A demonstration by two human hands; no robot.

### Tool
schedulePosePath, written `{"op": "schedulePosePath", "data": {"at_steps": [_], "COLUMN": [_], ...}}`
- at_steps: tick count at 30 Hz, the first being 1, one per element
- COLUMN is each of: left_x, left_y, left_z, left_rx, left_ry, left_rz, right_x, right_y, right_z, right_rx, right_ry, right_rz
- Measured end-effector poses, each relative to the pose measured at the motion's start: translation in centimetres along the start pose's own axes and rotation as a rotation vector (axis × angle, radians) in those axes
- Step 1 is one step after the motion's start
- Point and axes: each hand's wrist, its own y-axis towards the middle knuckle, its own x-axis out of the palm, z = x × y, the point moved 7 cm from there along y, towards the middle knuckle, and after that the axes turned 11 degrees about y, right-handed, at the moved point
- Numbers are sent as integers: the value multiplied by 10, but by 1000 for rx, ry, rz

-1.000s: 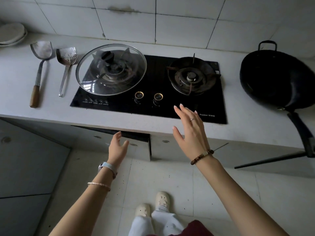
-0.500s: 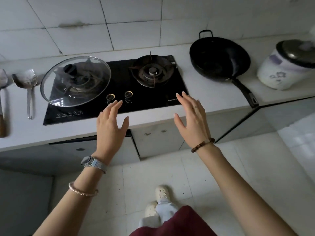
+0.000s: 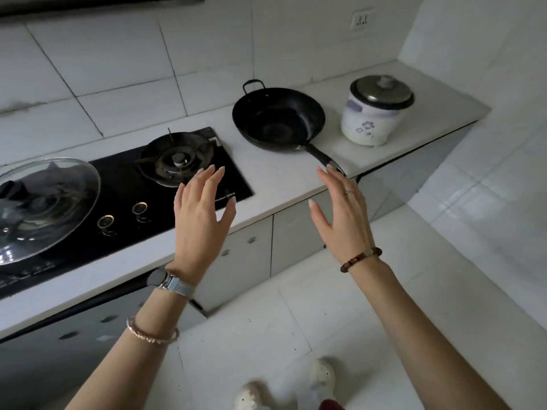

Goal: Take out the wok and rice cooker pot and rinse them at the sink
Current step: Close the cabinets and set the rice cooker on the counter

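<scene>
A black wok (image 3: 278, 116) sits on the white counter, right of the stove, its long handle (image 3: 321, 156) pointing toward me. Further right stands a white rice cooker (image 3: 374, 112) with a metal lid on; its inner pot is hidden. My right hand (image 3: 340, 211) hovers with straight fingers, its fingertips just below the end of the wok handle. Over the stove's front right corner my left hand (image 3: 202, 214) is raised, fingers straight, holding nothing.
A black gas stove (image 3: 124, 190) fills the counter's left part, with a glass lid (image 3: 38, 208) lying over its left burner. The counter (image 3: 281, 179) ends at the right beyond the cooker. Cabinet doors (image 3: 248, 253) run below; tiled floor lies beneath me.
The view has swung right, bringing the wok and rice cooker toward the middle. Both hands have moved right with it, the right one now close to the wok handle.
</scene>
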Motion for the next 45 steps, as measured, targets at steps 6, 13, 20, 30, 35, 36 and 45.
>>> {"op": "schedulePosePath", "data": {"at_steps": [6, 13, 20, 30, 35, 36, 45], "left_x": [36, 84, 127, 223, 283, 297, 390], "left_y": [24, 37, 60, 127, 153, 155, 149], "left_z": [69, 131, 157, 148, 139, 137, 136], "left_rx": [-2, -45, -110, -348, -499, -563, -1097], "left_ry": [-47, -93, -152, -354, -448, -496, -964], "left_rz": [1, -8, -67, -231, -354, -398, -695], "right_x": [-49, -81, -77, -25, 9, 18, 90], "right_y": [14, 29, 53, 129, 171, 175, 177], "right_z": [58, 117, 164, 223, 253, 261, 317], "right_rx": [24, 34, 110, 188, 269, 312, 784], "right_ry": [-17, -26, 30, 141, 174, 199, 453], "right_rz": [-9, -56, -118, -240, -313, -338, -525]}}
